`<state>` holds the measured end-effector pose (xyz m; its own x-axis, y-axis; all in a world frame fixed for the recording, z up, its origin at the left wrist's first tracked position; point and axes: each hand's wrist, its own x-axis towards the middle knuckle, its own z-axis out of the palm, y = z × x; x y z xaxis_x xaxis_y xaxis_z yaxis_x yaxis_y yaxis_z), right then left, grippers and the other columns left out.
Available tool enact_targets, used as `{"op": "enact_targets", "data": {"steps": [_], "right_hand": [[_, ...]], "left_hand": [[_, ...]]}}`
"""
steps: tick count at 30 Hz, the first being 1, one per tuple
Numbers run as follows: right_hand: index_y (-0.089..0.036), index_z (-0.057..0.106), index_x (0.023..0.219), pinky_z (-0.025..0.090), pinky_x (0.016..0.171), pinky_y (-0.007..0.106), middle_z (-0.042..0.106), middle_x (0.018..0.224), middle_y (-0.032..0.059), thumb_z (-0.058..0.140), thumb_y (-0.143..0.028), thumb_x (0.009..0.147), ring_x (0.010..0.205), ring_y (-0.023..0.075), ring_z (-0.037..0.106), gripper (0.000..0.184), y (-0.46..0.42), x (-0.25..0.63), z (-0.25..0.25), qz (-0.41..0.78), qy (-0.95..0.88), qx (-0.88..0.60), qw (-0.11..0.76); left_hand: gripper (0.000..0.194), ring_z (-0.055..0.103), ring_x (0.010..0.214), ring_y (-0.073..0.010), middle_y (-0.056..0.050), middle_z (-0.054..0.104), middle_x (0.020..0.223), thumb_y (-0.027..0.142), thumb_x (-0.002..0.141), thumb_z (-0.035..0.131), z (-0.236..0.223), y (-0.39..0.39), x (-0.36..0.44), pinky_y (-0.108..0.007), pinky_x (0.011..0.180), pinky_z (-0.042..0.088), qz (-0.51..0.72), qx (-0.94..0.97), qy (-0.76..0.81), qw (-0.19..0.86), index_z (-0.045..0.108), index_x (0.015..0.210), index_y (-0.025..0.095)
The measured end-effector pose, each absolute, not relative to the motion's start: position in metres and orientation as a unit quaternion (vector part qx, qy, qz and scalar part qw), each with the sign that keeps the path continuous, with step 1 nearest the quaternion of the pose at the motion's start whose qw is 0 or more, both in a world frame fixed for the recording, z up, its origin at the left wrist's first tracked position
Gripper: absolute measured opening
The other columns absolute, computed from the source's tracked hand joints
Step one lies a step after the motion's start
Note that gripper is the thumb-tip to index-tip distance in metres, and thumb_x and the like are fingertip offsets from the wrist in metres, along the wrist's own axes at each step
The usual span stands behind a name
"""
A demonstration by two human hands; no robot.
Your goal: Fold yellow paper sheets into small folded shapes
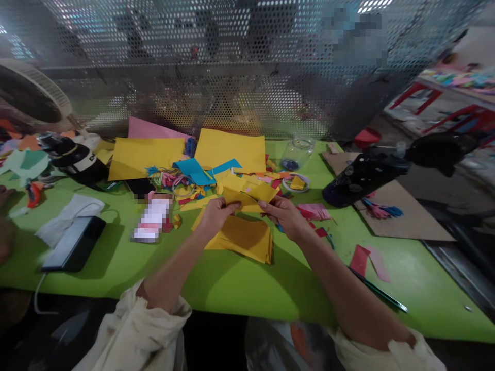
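Between my two hands a folded piece of yellow paper (pixel 247 198) is held up over the table. My left hand (pixel 218 214) pinches its left side between thumb and fingers. On the right edge, my right hand (pixel 284 214) has the same kind of pinch. Just below lies a stack of yellow paper sheets (pixel 243 237), its edges slightly uneven. Beyond the hands are blue paper strips (pixel 195 171) and a heap of small coloured scraps. Two larger yellow sheets (pixel 232 149) lean at the back.
A dark bottle (pixel 79 159) and a power bank-like box (pixel 75 245) stand left, near a phone (pixel 152 219). To the right are a glass jar (pixel 297 152), a black bottle (pixel 363 175), cardboard (pixel 410 214) and a green pen (pixel 381 292). Another person's hand (pixel 4 221) shows far left.
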<state>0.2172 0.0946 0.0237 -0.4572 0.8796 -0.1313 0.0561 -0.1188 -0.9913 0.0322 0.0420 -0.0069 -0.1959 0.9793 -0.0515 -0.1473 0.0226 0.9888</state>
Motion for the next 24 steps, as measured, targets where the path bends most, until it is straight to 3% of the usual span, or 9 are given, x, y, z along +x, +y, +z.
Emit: {"op": "enact_targets", "data": {"steps": [4, 13, 18, 21, 24], "right_hand": [[-0.022, 0.075, 0.100, 0.048, 0.063, 0.025, 0.075, 0.098, 0.0051, 0.083, -0.055, 0.060, 0.074, 0.0146, 0.061, 0.052, 0.094, 0.217, 0.023, 0.636, -0.566, -0.411, 0.324], [-0.022, 0.074, 0.098, 0.051, 0.067, 0.029, 0.075, 0.098, 0.0050, 0.083, -0.051, 0.060, 0.080, 0.0190, 0.066, 0.048, 0.093, 0.215, 0.022, 0.629, -0.565, -0.413, 0.338], [-0.021, 0.073, 0.093, 0.048, 0.063, 0.027, 0.073, 0.087, 0.0029, 0.082, -0.049, 0.062, 0.071, 0.0154, 0.061, 0.042, 0.098, 0.218, 0.020, 0.614, -0.576, -0.408, 0.353], [-0.019, 0.071, 0.086, 0.044, 0.057, 0.026, 0.069, 0.077, 0.0030, 0.077, -0.053, 0.067, 0.064, 0.0147, 0.056, 0.039, 0.105, 0.224, 0.017, 0.560, -0.617, -0.429, 0.350], [-0.019, 0.069, 0.081, 0.044, 0.061, 0.030, 0.067, 0.072, 0.0048, 0.066, -0.050, 0.079, 0.067, 0.0185, 0.058, 0.031, 0.111, 0.234, 0.014, 0.429, -0.700, -0.482, 0.306]], "left_hand": [[0.027, 0.061, 0.071, -0.0163, -0.004, 0.074, 0.082, 0.037, 0.067, 0.076, -0.006, 0.041, 0.033, -0.025, 0.063, 0.046, 0.571, 0.408, 0.511, 0.496, 0.076, 0.084, 0.016], [0.027, 0.064, 0.076, -0.0180, -0.005, 0.075, 0.086, 0.035, 0.068, 0.075, -0.005, 0.040, 0.033, -0.027, 0.067, 0.048, 0.560, 0.414, 0.521, 0.494, 0.077, 0.087, 0.016], [0.029, 0.059, 0.069, -0.0152, -0.004, 0.073, 0.082, 0.038, 0.068, 0.075, -0.006, 0.040, 0.031, -0.025, 0.064, 0.046, 0.556, 0.417, 0.530, 0.486, 0.076, 0.086, 0.015], [0.030, 0.055, 0.063, -0.0134, -0.003, 0.070, 0.074, 0.041, 0.066, 0.076, -0.007, 0.040, 0.029, -0.024, 0.059, 0.043, 0.561, 0.404, 0.552, 0.467, 0.074, 0.079, 0.014], [0.027, 0.049, 0.054, -0.0113, 0.000, 0.063, 0.061, 0.041, 0.065, 0.077, -0.007, 0.040, 0.028, -0.023, 0.053, 0.038, 0.569, 0.388, 0.573, 0.444, 0.070, 0.070, 0.015]]}}
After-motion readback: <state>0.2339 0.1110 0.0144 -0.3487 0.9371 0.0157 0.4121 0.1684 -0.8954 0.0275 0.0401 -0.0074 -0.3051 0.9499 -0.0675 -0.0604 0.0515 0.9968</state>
